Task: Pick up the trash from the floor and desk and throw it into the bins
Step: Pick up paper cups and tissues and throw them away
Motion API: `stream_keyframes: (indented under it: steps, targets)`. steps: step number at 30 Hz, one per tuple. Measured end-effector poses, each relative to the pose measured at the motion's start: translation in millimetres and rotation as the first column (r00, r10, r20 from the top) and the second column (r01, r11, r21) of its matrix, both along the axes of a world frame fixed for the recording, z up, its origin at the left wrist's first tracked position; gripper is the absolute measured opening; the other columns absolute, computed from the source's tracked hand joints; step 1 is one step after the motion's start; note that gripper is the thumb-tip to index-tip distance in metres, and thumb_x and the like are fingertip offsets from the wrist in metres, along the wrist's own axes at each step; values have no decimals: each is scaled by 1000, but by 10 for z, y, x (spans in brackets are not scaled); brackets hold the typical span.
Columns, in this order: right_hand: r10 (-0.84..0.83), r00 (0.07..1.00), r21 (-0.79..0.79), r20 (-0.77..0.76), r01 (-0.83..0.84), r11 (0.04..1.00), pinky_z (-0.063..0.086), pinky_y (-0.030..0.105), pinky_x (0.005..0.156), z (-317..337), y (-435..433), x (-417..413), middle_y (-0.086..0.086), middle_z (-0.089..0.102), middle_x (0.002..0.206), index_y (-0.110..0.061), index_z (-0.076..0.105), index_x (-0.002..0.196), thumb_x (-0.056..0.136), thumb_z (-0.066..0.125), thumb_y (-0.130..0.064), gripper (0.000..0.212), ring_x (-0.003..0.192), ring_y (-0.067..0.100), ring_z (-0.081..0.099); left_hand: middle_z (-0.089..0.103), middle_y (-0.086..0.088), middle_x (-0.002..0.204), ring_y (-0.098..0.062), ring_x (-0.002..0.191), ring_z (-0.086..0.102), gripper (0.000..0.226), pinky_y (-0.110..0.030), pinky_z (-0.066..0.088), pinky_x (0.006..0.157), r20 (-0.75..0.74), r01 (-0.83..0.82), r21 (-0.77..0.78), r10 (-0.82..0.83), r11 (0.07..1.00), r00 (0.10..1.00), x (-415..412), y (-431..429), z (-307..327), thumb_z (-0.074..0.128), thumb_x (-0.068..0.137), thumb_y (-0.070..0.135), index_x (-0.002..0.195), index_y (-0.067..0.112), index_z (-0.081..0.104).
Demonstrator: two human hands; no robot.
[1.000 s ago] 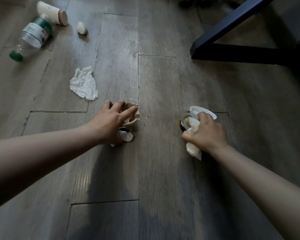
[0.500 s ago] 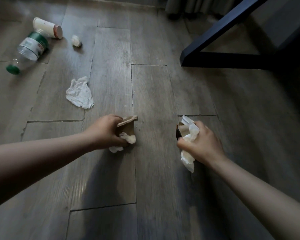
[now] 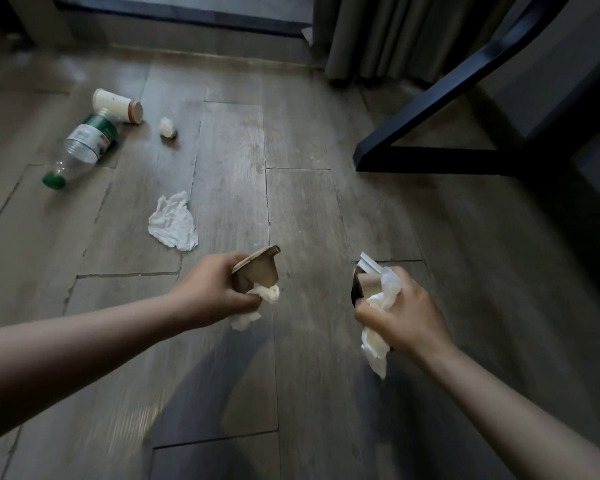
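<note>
My left hand [image 3: 215, 292] grips a crushed brown paper cup [image 3: 257, 271] together with a white tissue [image 3: 257, 306], held above the wooden floor. My right hand [image 3: 402, 317] grips a bundle of trash: white tissue [image 3: 378, 327], a brown cup piece [image 3: 364, 282] and a white plastic lid [image 3: 369, 263]. On the floor beyond lie a crumpled white tissue [image 3: 174, 223], a small paper ball [image 3: 167, 127], a clear plastic bottle with green cap [image 3: 82, 147] and a white paper cup on its side [image 3: 116, 106]. No bin is in view.
A black desk leg frame [image 3: 430, 133] stands at the right, with a grey curtain [image 3: 395, 32] behind it. A dark threshold [image 3: 187, 12] runs along the far wall.
Both hands have lifted off the floor with their trash. The left hand closed around the brown cup and tissue. The view has risen and pulled back, showing more of the floor and curtain.
</note>
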State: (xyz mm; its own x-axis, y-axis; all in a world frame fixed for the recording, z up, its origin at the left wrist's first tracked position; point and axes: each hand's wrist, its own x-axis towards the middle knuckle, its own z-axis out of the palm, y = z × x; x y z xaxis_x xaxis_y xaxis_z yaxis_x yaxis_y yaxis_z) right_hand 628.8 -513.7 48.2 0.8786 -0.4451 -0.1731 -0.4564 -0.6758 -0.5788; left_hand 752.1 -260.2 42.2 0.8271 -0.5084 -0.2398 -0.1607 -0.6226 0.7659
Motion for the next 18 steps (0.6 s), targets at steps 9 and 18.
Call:
stream_keyframes:
  steps: [9,18]
  targets:
    - [-126,992,89,-26,128,988,52,36,68,433,-12,324,-8,62,82,-29,49,85,52,56,-56,43,79,15,60,65,10,63,-3,59,59,24,-27,46,59,-134,-178,-108,163,978,978,263,-143,519,71,55,31,77,24,66]
    - [-260,951,204,-167,291,935,50,33,70,1935,410,221,-5,62,84,-28,48,88,51,49,-60,49,83,18,60,70,11,66,3,59,60,22,-8,44,55,-338,-402,-139,338,905,878,-109,10,2236,70,55,23,77,20,66]
